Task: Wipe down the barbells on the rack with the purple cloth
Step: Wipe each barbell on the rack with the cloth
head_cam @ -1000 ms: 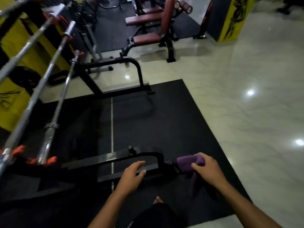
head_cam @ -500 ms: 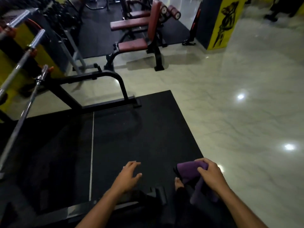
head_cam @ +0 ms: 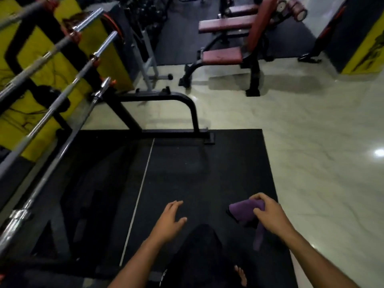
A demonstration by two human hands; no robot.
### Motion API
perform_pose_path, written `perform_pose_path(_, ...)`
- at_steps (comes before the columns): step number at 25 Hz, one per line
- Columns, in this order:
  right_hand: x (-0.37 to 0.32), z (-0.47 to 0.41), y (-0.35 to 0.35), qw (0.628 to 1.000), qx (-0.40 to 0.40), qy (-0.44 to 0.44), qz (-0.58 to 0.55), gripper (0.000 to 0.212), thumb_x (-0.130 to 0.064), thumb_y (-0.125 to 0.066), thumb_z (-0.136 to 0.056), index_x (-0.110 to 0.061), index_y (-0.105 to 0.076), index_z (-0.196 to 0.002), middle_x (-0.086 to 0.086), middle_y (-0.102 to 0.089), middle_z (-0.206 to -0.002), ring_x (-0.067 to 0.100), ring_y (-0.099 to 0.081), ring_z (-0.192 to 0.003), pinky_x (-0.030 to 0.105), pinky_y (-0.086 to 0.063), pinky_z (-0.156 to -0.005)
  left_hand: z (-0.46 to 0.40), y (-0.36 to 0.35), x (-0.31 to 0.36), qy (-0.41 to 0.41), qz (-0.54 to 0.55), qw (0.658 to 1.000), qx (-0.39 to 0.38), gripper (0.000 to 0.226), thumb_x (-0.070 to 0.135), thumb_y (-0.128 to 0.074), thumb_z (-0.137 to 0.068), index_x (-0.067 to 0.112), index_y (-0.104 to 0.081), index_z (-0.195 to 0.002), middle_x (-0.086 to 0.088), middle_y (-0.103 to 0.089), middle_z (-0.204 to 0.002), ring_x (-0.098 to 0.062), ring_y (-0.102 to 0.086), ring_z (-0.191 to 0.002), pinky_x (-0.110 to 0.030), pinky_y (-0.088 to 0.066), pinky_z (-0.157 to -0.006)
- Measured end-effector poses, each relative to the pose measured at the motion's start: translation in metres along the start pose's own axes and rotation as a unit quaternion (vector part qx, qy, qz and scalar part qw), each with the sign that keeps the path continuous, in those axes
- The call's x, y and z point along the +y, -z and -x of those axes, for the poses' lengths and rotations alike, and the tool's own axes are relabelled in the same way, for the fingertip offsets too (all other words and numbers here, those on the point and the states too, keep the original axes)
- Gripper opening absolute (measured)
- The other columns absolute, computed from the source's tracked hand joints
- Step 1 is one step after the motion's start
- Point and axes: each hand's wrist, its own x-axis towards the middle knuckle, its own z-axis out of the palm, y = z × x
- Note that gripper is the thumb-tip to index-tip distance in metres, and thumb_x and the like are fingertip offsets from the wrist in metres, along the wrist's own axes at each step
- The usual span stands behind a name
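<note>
- Here, the right hand (head_cam: 270,215) grips the purple cloth (head_cam: 246,210), fingers and thumb curled round a bunched fold while a loose tail of fabric hangs below the wrist — the cloth touches no metal.
- The left hand (head_cam: 169,221) hovers beside it over the black floor mat (head_cam: 218,163), fingers relaxed and slightly parted, holding nothing.
- Both hands sit low in the frame, in front of the person's dark-clad knee, well apart from the work.
- The barbells (head_cam: 68,80) lie on the rack (head_cam: 166,98) at the left, several chrome bars slanting from the lower left edge up toward the top — the nearest one runs just beside the mat's left side.
- Judged from this, the step in hand is the approach: cloth ready, no bar under it yet, wiping not visibly begun.
- The next move likely calls for a turn and reach to the left, laying the cloth round the nearest bar and drawing it along the shaft, perhaps with the free hand steadying.
- Beyond the mat stand a maroon bench (head_cam: 224,55) and pale tiled floor (head_cam: 311,142).
</note>
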Motion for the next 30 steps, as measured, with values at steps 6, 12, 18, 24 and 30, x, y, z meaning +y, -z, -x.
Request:
perform_pose_path(6,-0.102,-0.147,-0.031,0.991,-0.117,0.061,0.032,0.027,-0.009,-0.057,-0.095,-0.033,-0.063,-0.107,-0.013,-0.064,-0.105,0.003,-0.064,-0.098,0.021,-0.051,-0.074,-0.082,0.065,-0.049,0.095,0.055,0.99,0.088,0.065,0.036,-0.065,-0.095,0.022,-0.037,-0.152,0.0,-0.032,-0.157,-0.02,-0.035,-0.144,-0.034,-0.032,-0.117)
perform_pose_path(12,-0.232,-0.268,-0.087,0.975,-0.164,0.117,0.095,0.03,-0.002,-0.06,-0.092,-0.029,-0.066,-0.105,-0.01,-0.068,-0.104,0.001,-0.063,-0.095,0.015,-0.048,-0.073,-0.139,0.146,-0.101,0.151,0.089,0.979,0.101,0.067,0.037,-0.062,-0.096,0.021,-0.033,-0.154,-0.001,-0.03,-0.159,-0.02,-0.033,-0.145,-0.034,-0.028,-0.119)
perform_pose_path(18,-0.34,-0.372,-0.14,0.958,-0.206,0.172,0.104,0.039,0.002,-0.055,-0.09,-0.028,-0.066,-0.112,-0.012,-0.068,-0.107,0.004,-0.063,-0.102,0.014,-0.046,-0.081,-0.201,0.231,-0.146,0.187,0.117,0.967,0.128,0.064,0.03,-0.066,-0.095,0.017,-0.039,-0.151,-0.001,-0.041,-0.15,-0.015,-0.045,-0.135,-0.015,-0.03,-0.105)
perform_pose_path(24,-0.442,-0.505,-0.193,0.948,-0.239,0.2,0.071,0.037,0.0,-0.057,-0.088,-0.032,-0.067,-0.104,-0.011,-0.071,-0.103,0.007,-0.066,-0.097,0.029,-0.053,-0.087,-0.307,0.33,-0.192,0.201,0.101,0.963,0.149,0.065,0.03,-0.068,-0.094,0.015,-0.04,-0.151,-0.004,-0.043,-0.149,-0.012,-0.049,-0.129,-0.007,-0.029,-0.101)
perform_pose_path(30,-0.544,-0.603,-0.228,0.95,-0.231,0.202,0.063,0.032,-0.003,-0.061,-0.09,-0.035,-0.065,-0.097,-0.011,-0.071,-0.092,0.006,-0.067,-0.086,0.015,-0.05,-0.069,-0.39,0.452,-0.203,0.187,0.064,0.962,0.188,0.065,0.032,-0.066,-0.094,0.018,-0.038,-0.151,-0.001,-0.04,-0.151,-0.014,-0.042,-0.139,-0.017,-0.027,-0.113)
